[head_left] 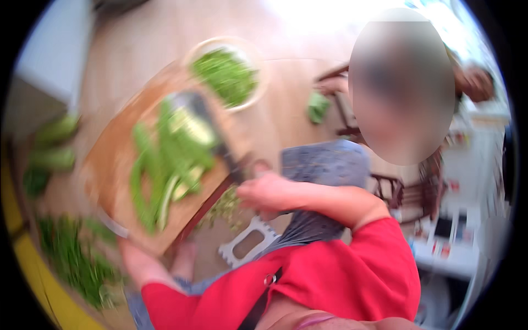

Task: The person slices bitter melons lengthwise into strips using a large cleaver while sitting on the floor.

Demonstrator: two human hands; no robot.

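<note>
A wooden cutting board (115,165) carries long green vegetables (165,159) and a knife blade (192,118). The right hand (264,190) grips the knife handle at the board's right edge. The left hand (137,258) clasps the board's near edge from below. Beyond it stands a bowl of chopped greens (225,74).

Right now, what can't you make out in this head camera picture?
- Right hand: motion blur smears it; the grip on the knife is unclear.
- Left hand: mostly hidden under the wooden cutting board.
- Green vegetables on the board: too blurred to tell their kind.
- Greens at lower left: blurred and bent by the fisheye rim.
- Bowl: contents only a green blur.
</note>
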